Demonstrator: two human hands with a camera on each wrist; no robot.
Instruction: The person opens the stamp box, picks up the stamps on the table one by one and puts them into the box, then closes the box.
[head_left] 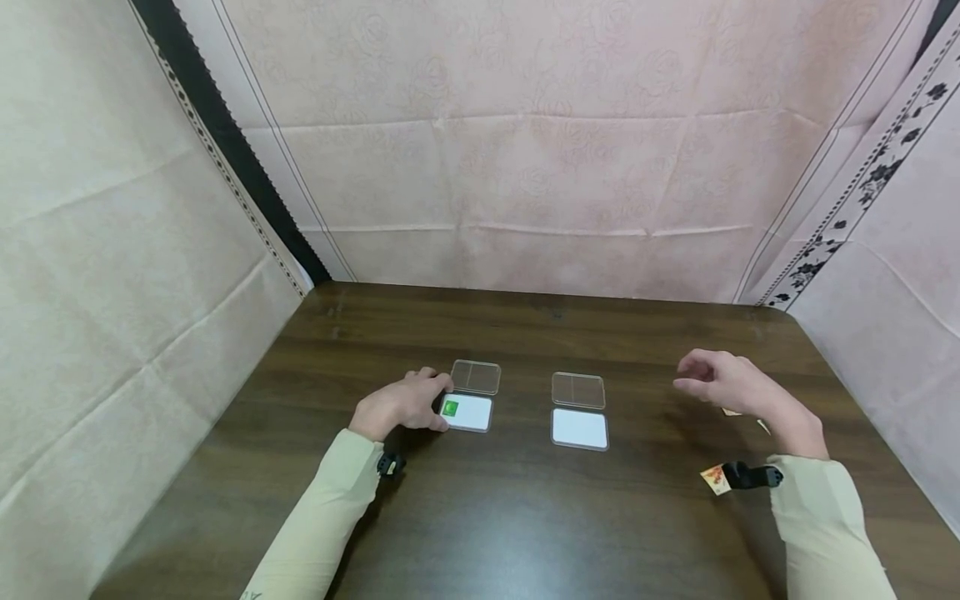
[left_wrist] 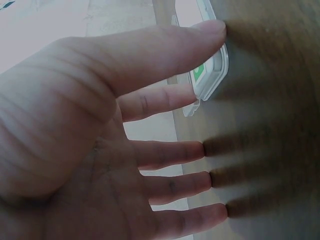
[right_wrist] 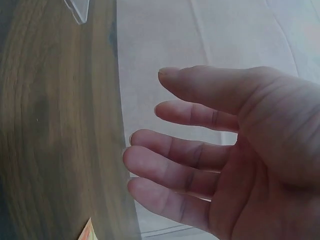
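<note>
Around the left end of a small flat plastic case point(head_left: 474, 415), my left hand point(head_left: 405, 403) holds thumb and index finger on opposite sides. The other fingertips rest on the table beside it. This case has a white inside and a clear lid point(head_left: 477, 377) folded back. In it, at the left end, lies a small green square point(head_left: 450, 408). A second case point(head_left: 579, 430), white inside with its clear lid point(head_left: 578, 390) laid back, sits to the right. My right hand point(head_left: 720, 385) hovers over the table's right side, fingers loosely bent, nothing between them.
A small orange and yellow square card point(head_left: 715, 479) lies by the right wrist. Pieces of other small cards point(head_left: 731, 412) show from under the right forearm. Pale cloth point(head_left: 525, 183) hangs behind and on both sides of the dark wooden table point(head_left: 480, 517).
</note>
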